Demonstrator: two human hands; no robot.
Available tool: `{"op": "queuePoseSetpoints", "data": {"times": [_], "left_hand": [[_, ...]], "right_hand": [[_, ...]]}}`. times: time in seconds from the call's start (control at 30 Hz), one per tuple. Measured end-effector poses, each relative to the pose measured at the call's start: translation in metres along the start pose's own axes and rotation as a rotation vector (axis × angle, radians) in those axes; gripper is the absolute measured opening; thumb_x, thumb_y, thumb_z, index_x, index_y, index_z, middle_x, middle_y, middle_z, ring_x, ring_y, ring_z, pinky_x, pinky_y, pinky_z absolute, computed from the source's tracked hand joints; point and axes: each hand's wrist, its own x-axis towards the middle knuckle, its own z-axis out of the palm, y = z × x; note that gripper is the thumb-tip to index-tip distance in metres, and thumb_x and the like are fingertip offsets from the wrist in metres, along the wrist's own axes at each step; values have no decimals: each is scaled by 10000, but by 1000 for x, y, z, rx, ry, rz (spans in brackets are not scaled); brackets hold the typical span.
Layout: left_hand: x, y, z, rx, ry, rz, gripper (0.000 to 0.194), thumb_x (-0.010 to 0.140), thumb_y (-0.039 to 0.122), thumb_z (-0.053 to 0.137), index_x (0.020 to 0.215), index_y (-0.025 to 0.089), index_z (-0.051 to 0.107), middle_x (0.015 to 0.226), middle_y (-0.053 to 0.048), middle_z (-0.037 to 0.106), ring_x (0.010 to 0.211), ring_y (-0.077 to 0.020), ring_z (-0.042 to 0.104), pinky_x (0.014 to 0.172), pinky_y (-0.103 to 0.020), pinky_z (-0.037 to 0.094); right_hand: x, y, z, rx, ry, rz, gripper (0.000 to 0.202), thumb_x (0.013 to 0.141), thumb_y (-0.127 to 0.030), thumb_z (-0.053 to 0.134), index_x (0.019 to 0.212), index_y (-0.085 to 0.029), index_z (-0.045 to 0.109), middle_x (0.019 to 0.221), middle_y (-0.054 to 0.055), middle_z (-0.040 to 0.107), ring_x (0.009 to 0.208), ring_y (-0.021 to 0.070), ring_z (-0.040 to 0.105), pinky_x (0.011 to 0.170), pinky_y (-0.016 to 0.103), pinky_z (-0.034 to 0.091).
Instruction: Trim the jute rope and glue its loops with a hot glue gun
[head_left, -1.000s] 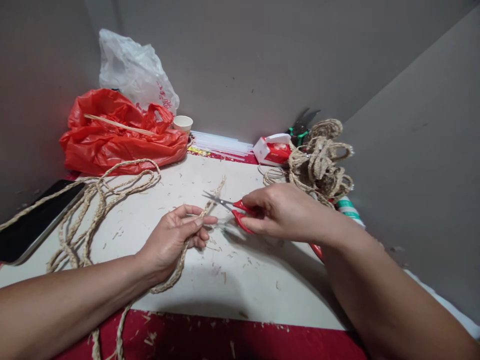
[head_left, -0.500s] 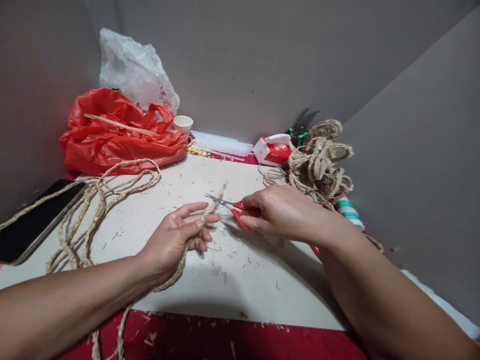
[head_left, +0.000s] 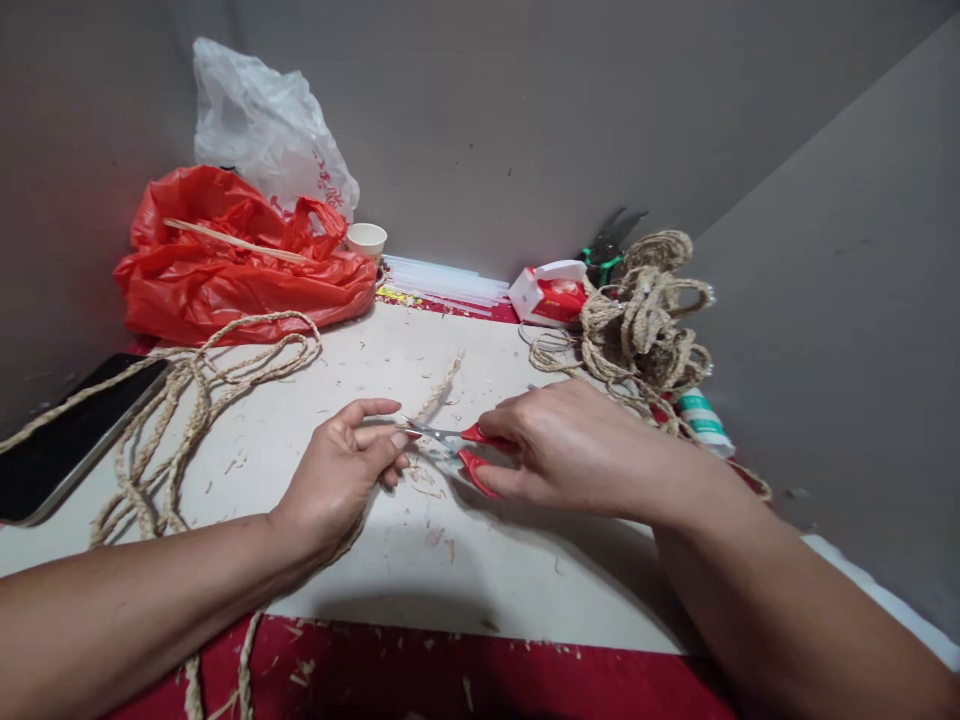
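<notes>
My left hand (head_left: 346, 458) pinches a braided straw rope (head_left: 442, 388) between thumb and fingers. The rope's end sticks out past the fingertips, up and to the right, and its length trails back under my forearm. In my right hand (head_left: 551, 435) is a pair of red-handled scissors (head_left: 474, 455), its fingers and thumb on the loops. The blades are apart and point left, close against my left fingertips where the rope comes out. Whether the blades touch the rope I cannot tell.
Loose rope loops (head_left: 199, 400) lie at left by a black phone (head_left: 75, 430). Behind stand a red plastic bag (head_left: 240, 270), a paper cup (head_left: 367, 240) and a tissue pack (head_left: 551, 295). Coiled rope (head_left: 652, 310) and a green-and-white roll (head_left: 703, 420) sit right. Straw scraps litter the white board (head_left: 525, 580).
The scissors have moved left and slightly down, from across the rope's outer part to beside my left fingertips, and the blades are wider apart. My left hand has shifted slightly left.
</notes>
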Motion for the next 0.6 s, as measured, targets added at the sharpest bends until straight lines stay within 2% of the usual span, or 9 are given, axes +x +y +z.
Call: {"op": "queuePoseSetpoints", "data": {"times": [0.13, 0.33, 0.5, 0.6], "left_hand": [[0, 1, 1, 2, 32, 3, 373, 714, 172, 727, 1048, 130, 566, 663, 2, 657, 521, -77, 523, 521, -201, 417], [0, -1, 0, -10, 5, -1, 410, 706, 151, 724, 1074, 130, 544, 728, -10, 670, 560, -81, 538, 560, -214, 436], [1, -4, -2, -28, -1, -2, 413, 699, 117, 713, 1077, 139, 549, 797, -37, 692, 627, -102, 591, 607, -232, 462], [1, -2, 0, -58, 35, -9, 404, 695, 107, 715, 1065, 133, 555, 795, -44, 692, 648, -114, 610, 617, -236, 475]], "right_hand": [[0, -5, 2, -31, 10, -21, 339, 839, -417, 503, 636, -175, 623, 567, 51, 629, 480, 121, 470, 510, 285, 171], [-1, -8, 10, -64, 7, -22, 338, 864, -404, 511, 646, -189, 653, 587, 51, 666, 493, 128, 503, 513, 284, 155], [-1, -5, 14, -50, 38, -28, 342, 887, -330, 485, 615, -195, 640, 586, 29, 661, 492, 109, 467, 522, 273, 161], [0, -2, 14, -51, 49, -24, 333, 882, -315, 486, 614, -190, 640, 584, 24, 647, 489, 100, 435, 523, 270, 162]]}}
